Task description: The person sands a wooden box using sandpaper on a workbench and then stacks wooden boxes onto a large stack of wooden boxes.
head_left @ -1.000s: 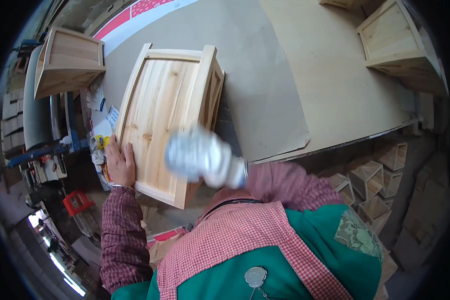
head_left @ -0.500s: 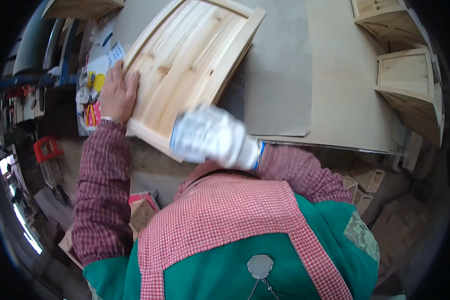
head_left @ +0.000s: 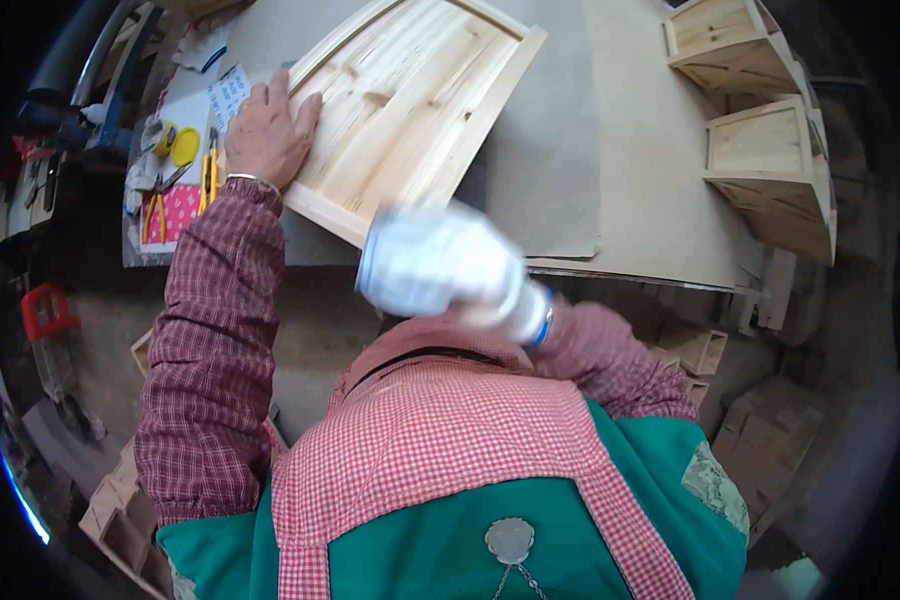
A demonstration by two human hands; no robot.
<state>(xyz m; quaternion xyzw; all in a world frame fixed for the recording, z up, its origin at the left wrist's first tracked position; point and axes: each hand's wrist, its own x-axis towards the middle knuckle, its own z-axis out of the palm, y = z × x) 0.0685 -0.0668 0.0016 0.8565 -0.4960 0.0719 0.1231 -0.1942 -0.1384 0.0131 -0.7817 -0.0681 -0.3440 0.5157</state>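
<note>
A pale pine panel (head_left: 400, 125) with a raised frame and a curved far edge lies at a slant on the table. My bare left hand (head_left: 270, 135) rests on the panel's left edge, fingers stretched forward and thumb apart. By the panel's near edge is my right hand (head_left: 445, 265), in a white glove with a blue cuff. Motion smears its fingers, so whether it holds anything cannot be made out.
Left of the panel lie yellow-handled pliers (head_left: 156, 215), a yellow utility knife (head_left: 209, 175), a round yellow lid (head_left: 185, 147) and a written paper (head_left: 230, 92). Wooden boxes (head_left: 760, 140) stand along the right of the table (head_left: 660, 150). A red-topped object (head_left: 48, 310) is on the floor.
The panel and my left hand on it sit farther right and up in view, while the table's surroundings have shifted left. My gloved right hand is slightly lower and farther right.
</note>
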